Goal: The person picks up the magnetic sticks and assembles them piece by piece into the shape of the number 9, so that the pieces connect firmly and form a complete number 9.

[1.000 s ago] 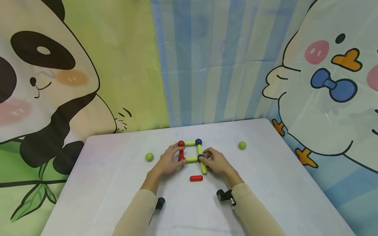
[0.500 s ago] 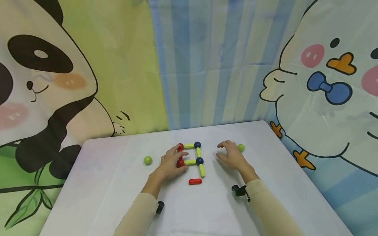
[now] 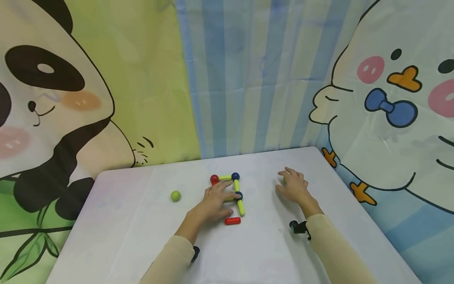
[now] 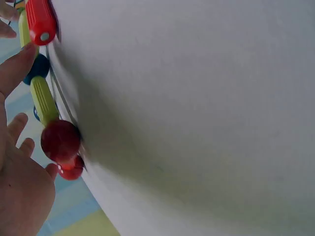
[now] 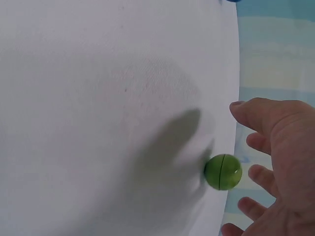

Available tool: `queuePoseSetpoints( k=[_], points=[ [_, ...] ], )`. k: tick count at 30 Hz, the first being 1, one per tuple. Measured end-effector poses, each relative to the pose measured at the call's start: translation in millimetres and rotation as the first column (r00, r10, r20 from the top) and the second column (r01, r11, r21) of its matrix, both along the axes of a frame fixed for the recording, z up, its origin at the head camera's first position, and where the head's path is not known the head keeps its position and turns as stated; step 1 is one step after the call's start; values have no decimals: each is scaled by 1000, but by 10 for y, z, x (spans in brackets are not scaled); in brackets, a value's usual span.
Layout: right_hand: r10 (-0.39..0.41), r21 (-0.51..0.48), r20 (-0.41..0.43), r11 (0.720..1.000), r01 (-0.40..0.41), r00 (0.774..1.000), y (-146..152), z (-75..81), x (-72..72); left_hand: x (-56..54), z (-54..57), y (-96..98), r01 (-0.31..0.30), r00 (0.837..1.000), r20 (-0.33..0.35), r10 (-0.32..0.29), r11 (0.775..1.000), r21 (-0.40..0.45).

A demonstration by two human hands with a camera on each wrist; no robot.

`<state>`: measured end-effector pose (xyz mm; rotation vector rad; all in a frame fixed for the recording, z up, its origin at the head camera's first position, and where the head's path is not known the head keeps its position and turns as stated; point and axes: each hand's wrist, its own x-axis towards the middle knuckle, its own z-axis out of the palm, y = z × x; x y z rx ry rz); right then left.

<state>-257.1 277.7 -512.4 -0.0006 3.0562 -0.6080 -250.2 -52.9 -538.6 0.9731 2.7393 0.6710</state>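
On the white table sits a square of rods and balls: yellow-green rods (image 3: 236, 185), a red ball (image 3: 214, 179) at its far left corner and blue balls (image 3: 235, 176) on the right. One yellow-green rod (image 3: 241, 208) sticks out toward the near side. My left hand (image 3: 214, 200) reaches over the frame's left side with fingers spread, hiding part of it; a near red ball (image 4: 60, 141) shows in the left wrist view. A loose red rod (image 3: 232, 221) lies by its thumb. My right hand (image 3: 297, 187) hovers around a green ball (image 5: 224, 172), fingers loosely bent and apart from it.
Another green ball (image 3: 175, 195) rests on the table (image 3: 142, 236) to the left. A printed cloth backdrop (image 3: 241, 79) stands behind the table's far edge. Small black cameras (image 3: 298, 227) are strapped at both wrists.
My right hand has left the near blue ball and moved right to the green ball. My left hand has shifted rightward across the frame, its fingers now over the near blue ball.
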Motion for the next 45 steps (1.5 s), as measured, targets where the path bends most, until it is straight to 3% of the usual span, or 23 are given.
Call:
queuePoseSetpoints(
  k=[7, 15, 19, 23, 29, 45],
  points=[
    [-21, -64, 48, 998, 24, 999, 181, -27, 99, 33, 27, 220, 107, 994, -24, -108, 993, -48],
    [-29, -129, 41, 991, 34, 999, 189, -109, 134, 33, -36, 285, 136, 990, -21, -138, 989, -61],
    [-29, -131, 56, 991, 36, 998, 132, -171, 166, 30, -91, 230, 142, 990, 17, -142, 989, -26],
    [-15, -131, 19, 991, 17, 1000, 117, -198, 210, -11, -106, 245, 135, 991, 8, -135, 991, -4],
    [10, -121, -17, 993, -11, 1000, 84, -205, 250, -65, -104, 292, 135, 991, 1, -135, 991, -23],
    [24, -175, -62, 984, -34, 998, -39, -270, 397, -75, -73, 330, 90, 995, 52, -88, 996, -29]
  ],
)
